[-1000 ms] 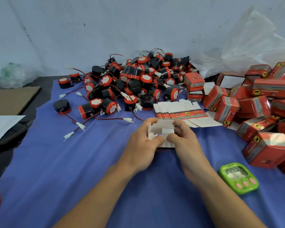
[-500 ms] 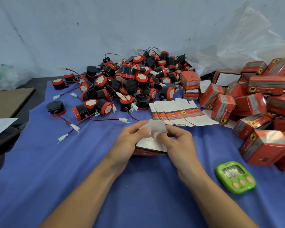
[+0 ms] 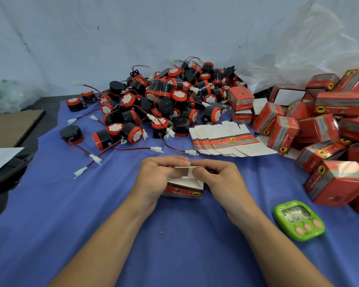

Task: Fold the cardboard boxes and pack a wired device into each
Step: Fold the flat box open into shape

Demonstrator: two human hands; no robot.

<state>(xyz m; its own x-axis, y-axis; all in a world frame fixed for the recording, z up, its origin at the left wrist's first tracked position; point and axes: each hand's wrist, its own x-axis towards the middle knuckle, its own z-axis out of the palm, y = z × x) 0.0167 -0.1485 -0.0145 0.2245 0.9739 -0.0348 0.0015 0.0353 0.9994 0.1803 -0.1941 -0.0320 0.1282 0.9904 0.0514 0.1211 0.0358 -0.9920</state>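
No wording legible. Red boxes (image 3: 340, 103): white lettering blurred, yellow round badge with black animal silhouette. Same badge on flat box stack (image 3: 226, 139) and half-folded box (image 3: 182, 191). Green timer (image 3: 298, 220): display digits unreadable.

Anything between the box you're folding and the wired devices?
Nothing solid. The left hand and right hand hold the box; only loose white-plugged leads lie on the cloth between it and the device pile.
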